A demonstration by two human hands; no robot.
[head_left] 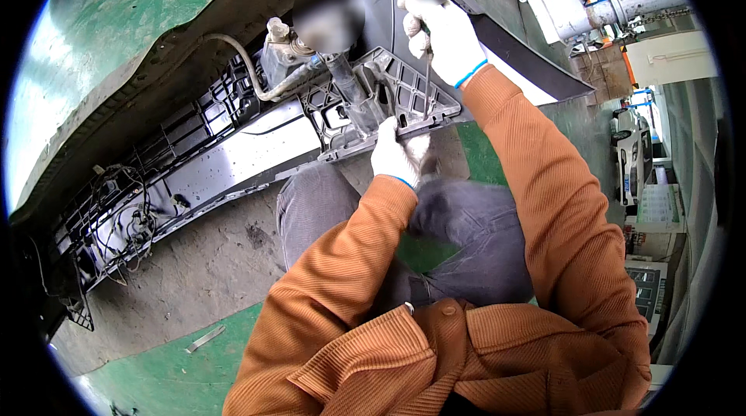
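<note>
A car bumper [268, 141] lies with its inner side up across the floor in front of my knees. My left hand [399, 153], in a white glove, is closed on the near edge of a black ribbed plastic bracket [404, 85] at the bumper's right part. Above that bracket my right hand [444, 36], also gloved, is closed around a screwdriver [427, 89]. Its thin shaft points down, with the tip at the bracket's ribs; the top is blurred. Left of the bracket sit a dark reservoir [284, 58] and a bent grey hose [247, 66].
Loose wiring [124, 206] hangs in the bumper's left end. A metal strip [205, 338] lies on the green floor [175, 373] at lower left. A thick metal pipe with chains [637, 5] stands at upper right. A white car [631, 152] is farther off on the right.
</note>
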